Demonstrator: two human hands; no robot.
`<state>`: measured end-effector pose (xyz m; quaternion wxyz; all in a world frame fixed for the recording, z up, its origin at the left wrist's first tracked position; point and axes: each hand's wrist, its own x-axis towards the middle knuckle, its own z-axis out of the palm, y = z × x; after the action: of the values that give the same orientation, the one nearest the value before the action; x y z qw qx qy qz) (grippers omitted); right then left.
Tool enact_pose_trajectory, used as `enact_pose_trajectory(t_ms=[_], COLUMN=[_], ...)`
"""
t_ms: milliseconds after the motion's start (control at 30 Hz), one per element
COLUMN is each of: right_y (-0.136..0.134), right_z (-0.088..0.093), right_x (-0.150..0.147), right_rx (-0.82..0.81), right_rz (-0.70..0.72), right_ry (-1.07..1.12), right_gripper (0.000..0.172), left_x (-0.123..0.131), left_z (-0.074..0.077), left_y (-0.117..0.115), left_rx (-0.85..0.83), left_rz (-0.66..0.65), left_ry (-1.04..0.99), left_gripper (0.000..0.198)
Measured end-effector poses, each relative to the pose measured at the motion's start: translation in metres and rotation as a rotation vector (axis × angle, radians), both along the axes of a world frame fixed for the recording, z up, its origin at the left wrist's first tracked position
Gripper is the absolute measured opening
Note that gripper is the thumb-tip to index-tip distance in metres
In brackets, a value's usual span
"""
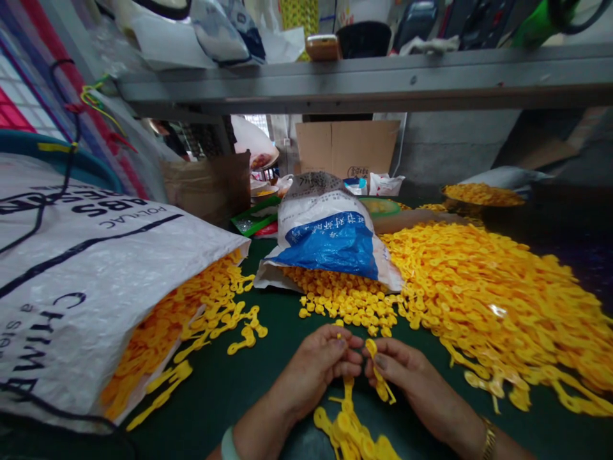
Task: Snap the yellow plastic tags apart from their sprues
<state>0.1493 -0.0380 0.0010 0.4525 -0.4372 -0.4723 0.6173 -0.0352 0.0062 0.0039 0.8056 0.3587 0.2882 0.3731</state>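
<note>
My left hand and my right hand meet low in the middle of the head view, over a dark green table. Both have their fingers pinched together. The right hand grips a long yellow plastic strip part that hangs down between the hands. The left hand pinches a small yellow plastic piece at its fingertips, close to the top of the strip. Just below the hands lies a small heap of assembled yellow parts.
A big mound of loose yellow parts covers the table's right side. A white sack with black lettering spills yellow strips at the left. A white-and-blue bag spills small pieces in the middle. Cardboard boxes and a grey shelf stand behind.
</note>
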Motion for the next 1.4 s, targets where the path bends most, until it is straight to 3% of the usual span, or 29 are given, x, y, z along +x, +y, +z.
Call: enact_pose_trajectory(t_ms=[333, 700, 1033, 1233, 1400], right_y=[-0.005, -0.005, -0.007, -0.008, -0.009], right_z=[0.004, 0.000, 0.003, 0.002, 0.002], right_x=[-0.007, -0.007, -0.009, -0.010, -0.009], right_rx=[0.045, 0.110, 0.179, 0.165, 0.176], right_rz=[-0.096, -0.114, -0.129, -0.117, -0.130], right_ry=[-0.061, -0.138, -0.233, -0.201, -0.231], right_gripper=[0.022, 0.025, 0.021, 0.023, 0.022], left_x=[0.006, 0.007, 0.009, 0.012, 0.011], left_z=[-0.011, -0.004, -0.005, -0.015, -0.014], left_y=[-0.003, -0.001, -0.006, -0.005, -0.008], left_rx=[-0.049, -0.145, 0.018, 0.062, 0.203], left_rz=[0.062, 0.156, 0.095, 0.099, 0.124], left_ry=[-0.053, -0.023, -0.051, 0.008, 0.095], left_gripper=[0.021, 0.019, 0.016, 0.031, 0.022])
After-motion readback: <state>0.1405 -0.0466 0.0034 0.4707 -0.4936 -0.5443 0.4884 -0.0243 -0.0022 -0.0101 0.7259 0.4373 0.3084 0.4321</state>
